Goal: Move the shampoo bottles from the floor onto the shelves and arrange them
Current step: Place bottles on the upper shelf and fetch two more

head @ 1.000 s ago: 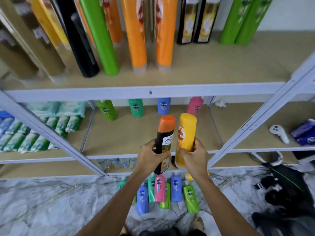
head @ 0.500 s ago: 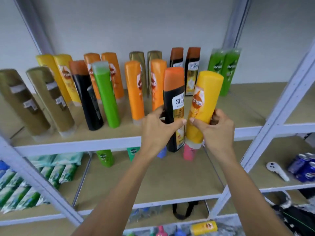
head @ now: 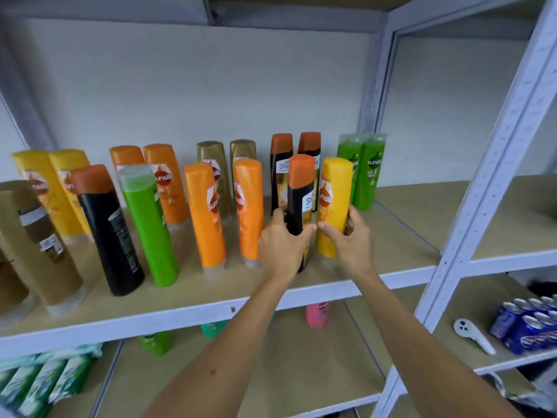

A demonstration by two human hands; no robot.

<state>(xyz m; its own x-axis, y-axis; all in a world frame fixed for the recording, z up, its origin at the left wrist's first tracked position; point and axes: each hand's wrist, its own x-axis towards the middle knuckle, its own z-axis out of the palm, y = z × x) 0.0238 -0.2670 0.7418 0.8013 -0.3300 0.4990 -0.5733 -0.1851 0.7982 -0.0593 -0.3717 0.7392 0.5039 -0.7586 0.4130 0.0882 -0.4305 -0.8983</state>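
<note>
The black bottle (head: 297,211) has an orange cap and a white-and-gold label; the bottle (head: 333,206) right of it is yellow with an orange logo. On the beige shelf (head: 401,236) stand yellow, orange, gold, black and green bottles. Lower down, a pink bottle (head: 317,314), blue cans (head: 526,325).

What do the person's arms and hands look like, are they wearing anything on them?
Both forearms are bare as far as the picture shows: no sleeves, gloves, watch or bracelets. No rings show on the left hand or the right hand. The fingernails that show are short and unpainted. The left forearm bears a small dark mark partway up.
</note>
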